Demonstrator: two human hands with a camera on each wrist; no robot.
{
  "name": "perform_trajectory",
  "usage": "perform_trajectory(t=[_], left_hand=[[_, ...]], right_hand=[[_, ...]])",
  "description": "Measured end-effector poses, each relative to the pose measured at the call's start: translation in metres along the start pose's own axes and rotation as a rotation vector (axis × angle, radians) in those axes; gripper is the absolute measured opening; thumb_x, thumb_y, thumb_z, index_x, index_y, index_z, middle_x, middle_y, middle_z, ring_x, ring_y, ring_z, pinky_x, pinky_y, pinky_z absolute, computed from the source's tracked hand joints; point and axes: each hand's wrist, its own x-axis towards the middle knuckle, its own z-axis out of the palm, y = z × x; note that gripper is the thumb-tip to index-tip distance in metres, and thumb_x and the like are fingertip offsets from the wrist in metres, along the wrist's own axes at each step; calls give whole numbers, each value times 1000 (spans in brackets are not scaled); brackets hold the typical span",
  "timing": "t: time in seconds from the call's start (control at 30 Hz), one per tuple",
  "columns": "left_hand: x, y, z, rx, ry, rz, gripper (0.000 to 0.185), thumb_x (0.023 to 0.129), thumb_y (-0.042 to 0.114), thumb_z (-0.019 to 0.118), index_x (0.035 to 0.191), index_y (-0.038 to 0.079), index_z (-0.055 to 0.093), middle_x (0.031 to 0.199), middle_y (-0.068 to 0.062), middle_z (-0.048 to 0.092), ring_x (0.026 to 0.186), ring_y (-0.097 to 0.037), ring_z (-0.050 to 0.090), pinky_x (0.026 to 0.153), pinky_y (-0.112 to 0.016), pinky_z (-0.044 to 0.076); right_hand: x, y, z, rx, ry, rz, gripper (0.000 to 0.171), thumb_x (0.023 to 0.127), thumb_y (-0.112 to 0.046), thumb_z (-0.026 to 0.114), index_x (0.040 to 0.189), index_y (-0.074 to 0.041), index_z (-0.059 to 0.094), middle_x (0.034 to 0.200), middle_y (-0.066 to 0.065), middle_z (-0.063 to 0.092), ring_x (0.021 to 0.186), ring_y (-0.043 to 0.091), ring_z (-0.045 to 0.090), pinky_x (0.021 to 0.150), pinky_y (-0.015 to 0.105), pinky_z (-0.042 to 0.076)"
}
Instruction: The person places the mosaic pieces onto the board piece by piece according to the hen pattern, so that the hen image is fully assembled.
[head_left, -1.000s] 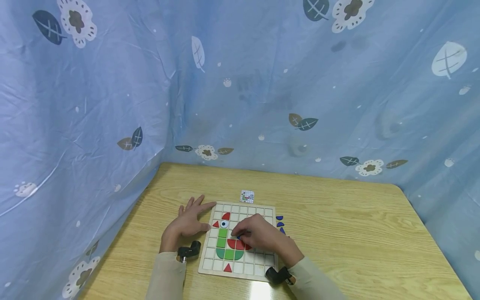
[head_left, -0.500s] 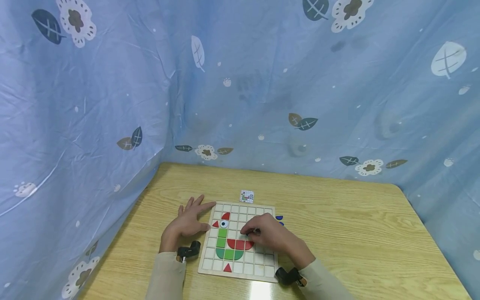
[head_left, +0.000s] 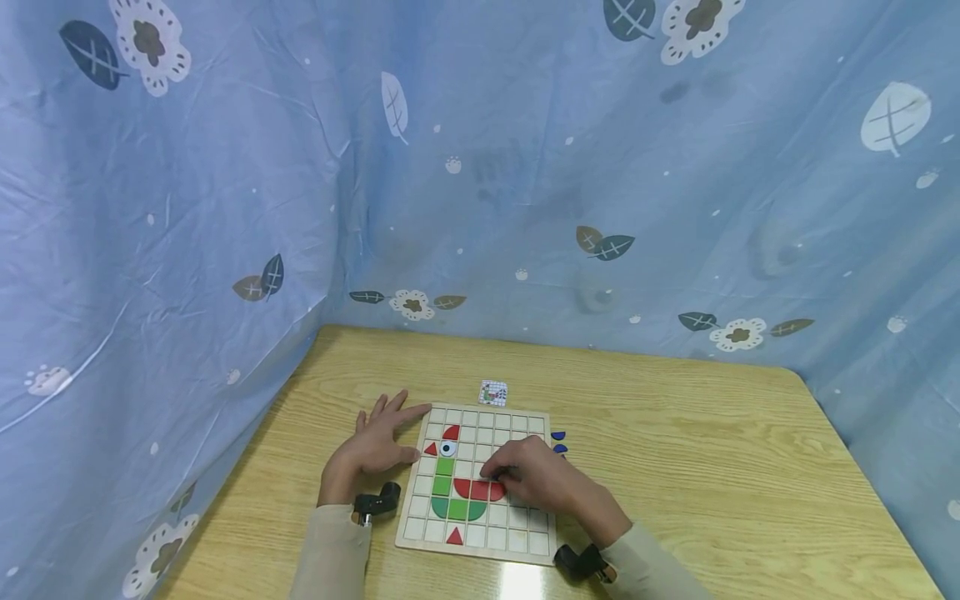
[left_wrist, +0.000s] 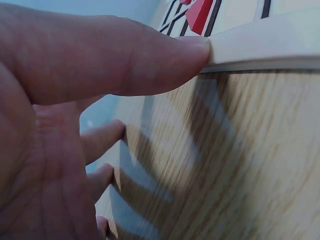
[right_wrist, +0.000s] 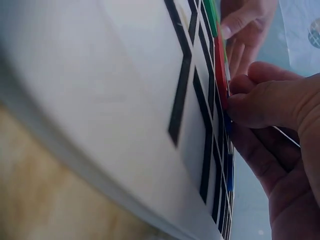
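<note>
— Two hands, so what is each one doing?
— The left hand (head_left: 375, 448) lies flat on the wooden surface (head_left: 675, 467) with its fingers straight and spread, its grip released. In the left wrist view its thumb (left_wrist: 150, 60) presses against the edge of the grid board (left_wrist: 270, 42).
— And the right?
— The right hand (head_left: 536, 479) rests on the middle of the grid board (head_left: 480, 433), fingers curled down. In the right wrist view its fingertips (right_wrist: 245, 102) pinch a small blue piece (right_wrist: 228, 122) against the board, just beside the red half-round (head_left: 477, 489).
— What else sits on the board?
— Green pieces (head_left: 450, 498) left of the red one, an eye tile (head_left: 447, 449) above them, and red triangles (head_left: 454, 536) near the front edge.
— Anything off the board?
— Loose blue pieces (head_left: 558, 442) lie just beside its right edge, and a small pattern card (head_left: 493, 392) lies behind it. A blue leaf-print curtain (head_left: 525, 167) hangs behind the surface.
</note>
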Motion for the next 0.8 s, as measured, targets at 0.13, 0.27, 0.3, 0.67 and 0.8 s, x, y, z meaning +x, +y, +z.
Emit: perform_trajectory(t=[0.13,0.27,0.3,0.67,0.8], left_hand=[[0,0,0,-3,-1,3,77,91,8,84,162,20,57,182,-25,19,167,-57,-2,126,-83,-6],[0,0,0,-8,-3,6,77,90,8,84,162,20,57,181,-25,19,167,-57,-2,126,-83,-6],[0,0,0,-7,-4,7,77,90,8,84,162,20,57,181,-25,19,167,-57,-2,126,-83,-6],[0,1,0,-10,-1,-6,77,90,8,83,161,21,57,182,-24,19,168,-56,-3,127,-82,-7],[0,1,0,0,-3,-6,77,91,8,83,162,21,57,182,-25,19,168,-56,-2,127,-83,-6]], right_hand=[[-2,1,1,-6,46,-22,27,95,4,78,112,-15,85,110,-6,84,105,4,75,93,26,63],[-10,4,-3,5,121,-33,28,93,6,78,114,-12,85,110,-4,84,105,8,77,92,30,64],[-13,5,-5,12,143,-25,28,93,6,78,114,-12,85,110,-4,84,105,9,78,92,31,65],[-64,24,-22,-5,371,105,29,89,8,81,108,-13,86,104,-6,85,95,10,79,83,37,66],[-80,26,-22,12,381,153,29,88,7,82,108,-14,86,104,-5,85,97,11,80,87,36,67]])
